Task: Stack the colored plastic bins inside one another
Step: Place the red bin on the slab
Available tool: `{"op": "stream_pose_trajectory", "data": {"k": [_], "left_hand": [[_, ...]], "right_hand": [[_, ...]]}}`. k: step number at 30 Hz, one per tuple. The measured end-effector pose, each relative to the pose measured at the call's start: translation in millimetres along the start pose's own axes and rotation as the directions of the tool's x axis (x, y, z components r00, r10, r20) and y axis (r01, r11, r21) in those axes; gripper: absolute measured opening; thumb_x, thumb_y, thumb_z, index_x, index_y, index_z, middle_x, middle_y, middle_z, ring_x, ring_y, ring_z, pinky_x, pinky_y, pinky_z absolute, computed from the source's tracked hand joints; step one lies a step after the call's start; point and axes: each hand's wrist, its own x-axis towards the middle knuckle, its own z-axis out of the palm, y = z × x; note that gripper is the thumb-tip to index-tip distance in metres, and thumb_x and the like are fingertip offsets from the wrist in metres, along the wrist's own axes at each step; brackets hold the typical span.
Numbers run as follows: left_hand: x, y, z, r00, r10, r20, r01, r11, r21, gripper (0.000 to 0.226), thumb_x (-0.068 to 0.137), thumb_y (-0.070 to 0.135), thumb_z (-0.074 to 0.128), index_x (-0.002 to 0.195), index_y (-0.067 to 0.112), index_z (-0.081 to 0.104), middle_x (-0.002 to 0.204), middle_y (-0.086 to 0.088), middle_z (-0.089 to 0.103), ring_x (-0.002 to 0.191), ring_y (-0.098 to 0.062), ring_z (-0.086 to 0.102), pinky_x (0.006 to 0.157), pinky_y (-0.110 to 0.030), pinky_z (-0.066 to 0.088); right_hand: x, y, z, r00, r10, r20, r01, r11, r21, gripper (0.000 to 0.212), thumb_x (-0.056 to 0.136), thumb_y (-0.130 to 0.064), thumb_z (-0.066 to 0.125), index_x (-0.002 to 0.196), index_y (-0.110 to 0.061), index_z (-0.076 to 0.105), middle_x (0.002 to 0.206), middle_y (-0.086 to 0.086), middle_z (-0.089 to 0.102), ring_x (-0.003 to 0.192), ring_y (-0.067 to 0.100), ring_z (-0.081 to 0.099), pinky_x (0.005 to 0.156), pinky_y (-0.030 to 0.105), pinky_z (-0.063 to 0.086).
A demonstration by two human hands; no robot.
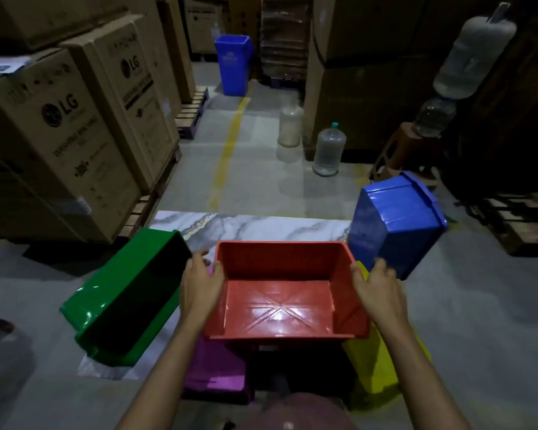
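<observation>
I hold an open red bin (pixel 284 293) level in front of me, its mouth facing up. My left hand (pixel 201 282) grips its left rim and my right hand (pixel 376 288) grips its right rim. Below it a purple bin (pixel 218 372) lies at the lower left and a yellow bin (pixel 375 363) at the lower right, both partly hidden by the red one. A green bin (pixel 121 301) lies tipped on its side to the left. A blue bin (pixel 392 221) sits tilted at the right, its underside toward me.
A marble-patterned slab (pixel 261 226) lies on the floor under the bins. Stacked cardboard boxes (pixel 62 125) on pallets line the left. Water jugs (pixel 328 150) stand ahead on the right, and a tall blue trash bin (pixel 233 65) stands far back along a yellow floor line.
</observation>
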Motion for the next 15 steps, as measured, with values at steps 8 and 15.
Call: {"op": "stream_pose_trajectory", "data": {"k": [8, 15], "left_hand": [[-15.6, -11.3, -0.2, 0.998, -0.049, 0.042, 0.052, 0.997, -0.065, 0.021, 0.11, 0.027, 0.05, 0.115, 0.015, 0.067, 0.114, -0.015, 0.071, 0.105, -0.033, 0.067, 0.08, -0.035, 0.039], [5.1, -19.4, -13.1, 0.998, -0.049, 0.042, 0.054, 0.987, -0.151, 0.021, 0.11, 0.027, 0.051, 0.117, 0.016, 0.068, 0.098, 0.001, 0.066, 0.093, -0.022, 0.061, 0.079, -0.032, 0.039]], "right_hand": [[-19.5, 5.6, 20.2, 0.994, 0.027, 0.107, -0.042, 0.989, 0.14, 0.044, 0.107, -0.048, 0.043, 0.126, -0.011, 0.057, 0.119, 0.027, 0.067, 0.113, 0.047, 0.062, 0.087, 0.05, 0.05], [-23.4, -12.6, 25.8, 1.0, 0.029, -0.009, -0.027, 0.982, 0.185, 0.04, 0.107, -0.046, 0.047, 0.123, -0.011, 0.059, 0.117, 0.027, 0.069, 0.111, 0.049, 0.062, 0.083, 0.049, 0.048]]}}
